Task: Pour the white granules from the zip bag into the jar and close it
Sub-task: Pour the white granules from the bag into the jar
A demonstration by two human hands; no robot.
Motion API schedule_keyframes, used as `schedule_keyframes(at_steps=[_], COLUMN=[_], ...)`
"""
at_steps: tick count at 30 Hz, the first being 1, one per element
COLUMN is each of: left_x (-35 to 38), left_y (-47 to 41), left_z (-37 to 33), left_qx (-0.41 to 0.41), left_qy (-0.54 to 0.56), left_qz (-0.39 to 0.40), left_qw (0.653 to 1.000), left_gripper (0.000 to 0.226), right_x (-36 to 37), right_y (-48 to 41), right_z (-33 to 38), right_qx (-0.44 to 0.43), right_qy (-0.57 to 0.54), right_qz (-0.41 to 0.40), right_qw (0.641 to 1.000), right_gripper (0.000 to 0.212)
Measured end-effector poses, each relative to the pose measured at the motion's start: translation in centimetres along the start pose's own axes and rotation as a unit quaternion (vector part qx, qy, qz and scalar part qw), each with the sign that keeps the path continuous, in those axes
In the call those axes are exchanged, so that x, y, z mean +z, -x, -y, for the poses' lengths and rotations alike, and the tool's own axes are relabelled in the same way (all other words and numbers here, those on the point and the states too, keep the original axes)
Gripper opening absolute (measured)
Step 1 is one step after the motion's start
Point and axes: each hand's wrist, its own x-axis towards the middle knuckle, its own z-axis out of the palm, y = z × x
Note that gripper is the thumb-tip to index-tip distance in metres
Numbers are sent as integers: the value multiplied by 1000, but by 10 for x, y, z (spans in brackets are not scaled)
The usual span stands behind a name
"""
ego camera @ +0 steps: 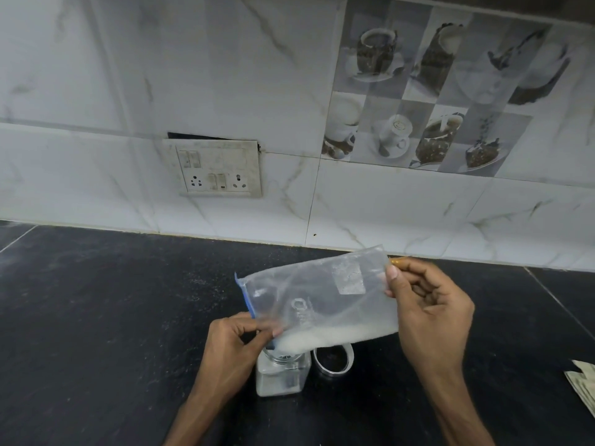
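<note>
A clear zip bag (pixel 322 294) with a blue zip strip is held tilted over the jar, its mouth down at the left. White granules (pixel 331 338) lie along its lower edge and reach the jar's mouth. My left hand (pixel 235 346) pinches the bag's mouth corner just above the jar. My right hand (pixel 431 313) grips the raised far end of the bag. The clear square glass jar (pixel 281 378) stands open on the black counter, with white granules in its bottom. Its round metal lid (pixel 333 360) lies on the counter right beside the jar.
The black stone counter (pixel 112 317) runs to a white marble-tiled wall with a switch and socket plate (pixel 215 169). Folded paper (pixel 584 381) lies at the counter's right edge.
</note>
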Motion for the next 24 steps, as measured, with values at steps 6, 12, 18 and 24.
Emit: schedule_keyframes(at_steps=[6,12,18,24], left_x=[-1,0,-2,-1], left_y=[0,0,1,1], left_z=[0,1,-2,-3], left_qx=[4,1,2,-1], left_qy=[-4,-3,-1,4], left_qz=[-12,-9,-5,-6], left_qw=[1000,1000,1000,1000], left_gripper=[47,44,37,39], right_x=[1,2,1,1], right_y=[1,2,1,0], right_z=[3,5,6,5], right_qx=[-2,-16,-23,-12], right_qy=[-11,3,-2,-6], right_qz=[-4,8,18,10], right_qw=[1000,1000,1000,1000], right_gripper=[20,21,16,14])
